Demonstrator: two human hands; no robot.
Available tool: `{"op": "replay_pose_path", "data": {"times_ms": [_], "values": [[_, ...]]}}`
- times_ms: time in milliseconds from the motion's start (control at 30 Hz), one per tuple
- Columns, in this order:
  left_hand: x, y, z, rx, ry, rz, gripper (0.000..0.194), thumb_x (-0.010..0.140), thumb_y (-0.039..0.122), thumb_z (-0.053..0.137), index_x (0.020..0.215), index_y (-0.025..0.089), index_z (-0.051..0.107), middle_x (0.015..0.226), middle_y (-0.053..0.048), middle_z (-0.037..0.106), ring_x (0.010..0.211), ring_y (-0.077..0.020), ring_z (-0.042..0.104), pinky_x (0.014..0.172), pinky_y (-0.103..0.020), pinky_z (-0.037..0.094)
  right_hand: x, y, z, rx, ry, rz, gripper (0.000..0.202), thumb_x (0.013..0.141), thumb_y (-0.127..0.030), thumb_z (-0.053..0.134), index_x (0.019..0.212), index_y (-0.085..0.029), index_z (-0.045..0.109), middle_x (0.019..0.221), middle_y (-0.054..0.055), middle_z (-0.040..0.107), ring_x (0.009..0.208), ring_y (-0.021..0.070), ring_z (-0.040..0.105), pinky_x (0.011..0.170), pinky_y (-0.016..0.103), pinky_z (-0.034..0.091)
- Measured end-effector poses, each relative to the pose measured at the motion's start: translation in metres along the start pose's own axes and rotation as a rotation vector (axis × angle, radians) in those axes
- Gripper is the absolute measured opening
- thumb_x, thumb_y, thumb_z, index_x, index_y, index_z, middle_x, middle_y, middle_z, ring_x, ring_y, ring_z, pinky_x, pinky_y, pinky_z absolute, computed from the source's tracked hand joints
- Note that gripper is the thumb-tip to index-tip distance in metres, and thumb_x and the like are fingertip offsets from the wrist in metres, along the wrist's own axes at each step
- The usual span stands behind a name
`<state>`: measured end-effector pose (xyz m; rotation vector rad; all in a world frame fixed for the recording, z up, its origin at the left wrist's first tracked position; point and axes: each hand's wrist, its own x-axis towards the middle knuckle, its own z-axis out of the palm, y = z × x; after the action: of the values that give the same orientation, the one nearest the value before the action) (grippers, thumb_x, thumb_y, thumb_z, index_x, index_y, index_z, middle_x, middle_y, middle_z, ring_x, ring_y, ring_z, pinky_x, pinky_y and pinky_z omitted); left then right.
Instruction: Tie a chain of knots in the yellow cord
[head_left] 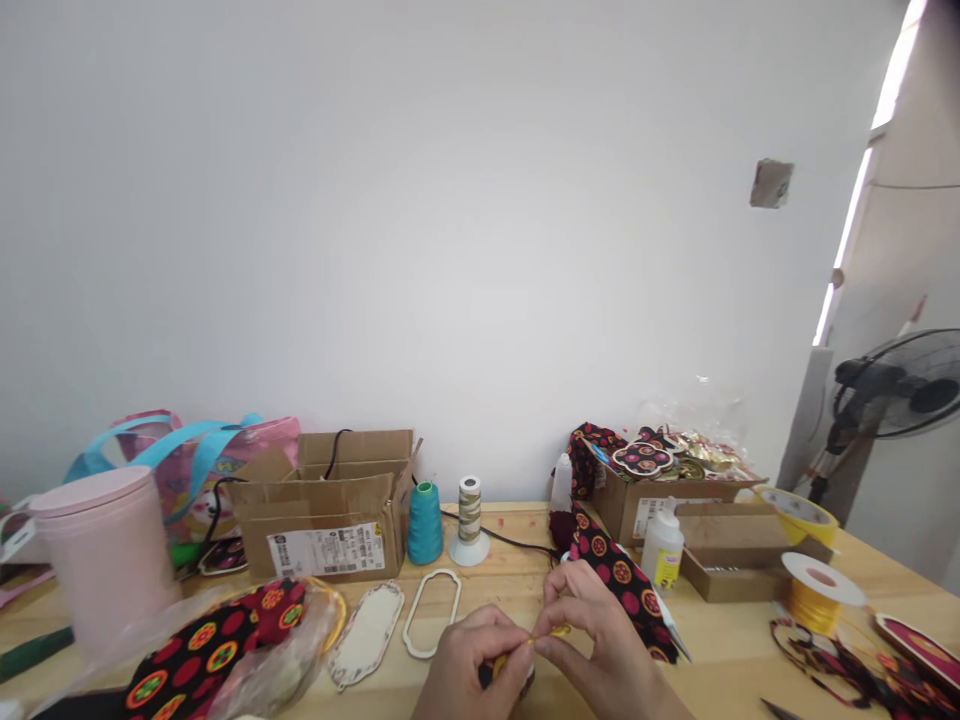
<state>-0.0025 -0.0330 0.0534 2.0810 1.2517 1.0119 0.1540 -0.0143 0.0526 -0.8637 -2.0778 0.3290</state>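
Observation:
Low in the picture my left hand (472, 660) and my right hand (604, 645) meet over the wooden table (735, 640). Their fingertips pinch one small yellow-gold piece (551, 633) between them; it is too small and blurred to name more closely. A strip of black fabric with red and orange circles (619, 575) runs from behind my right hand toward the back. A white oval frame (433, 610) and a white oval plate (367, 632) lie just left of my left hand.
Open cardboard box (330, 515) at back left, teal thread cone (425, 522) and gold-white spool (469, 520) beside it. Pink canister (105, 555) far left. Glue bottle (662, 550), flat box (739, 555), yellow ribbon spool (817, 592), tape roll (799, 512) right. A fan (892, 385) stands beyond.

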Motion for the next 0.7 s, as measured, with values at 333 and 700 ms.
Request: {"op": "replay_pose_path", "data": {"times_ms": [333,700], "values": [[0.000,0.002,-0.003,-0.178,0.026,-0.070,0.033,0.074,0.026,0.045,0.046,0.014,0.057,0.052,0.001,0.043,0.055,-0.0129,0.044,0.051,-0.022,0.031,-0.001,0.001,0.006,0.113,0.054,-0.001,0.003,0.071,-0.022,0.058,0.070,-0.019,0.060,0.076,0.003,0.056,0.076,0.0174,0.052,0.067,0.029,0.042],[0.002,-0.013,-0.002,-0.601,0.134,-0.251,0.034,0.067,0.040,0.052,0.044,0.015,0.050,0.049,0.004,0.037,0.048,-0.0106,0.035,0.046,-0.022,0.024,-0.003,0.005,0.015,0.392,-0.039,0.334,0.039,0.075,-0.043,0.046,0.054,-0.016,0.064,0.052,0.003,0.062,0.046,0.0124,0.052,0.042,0.018,0.040]]}}
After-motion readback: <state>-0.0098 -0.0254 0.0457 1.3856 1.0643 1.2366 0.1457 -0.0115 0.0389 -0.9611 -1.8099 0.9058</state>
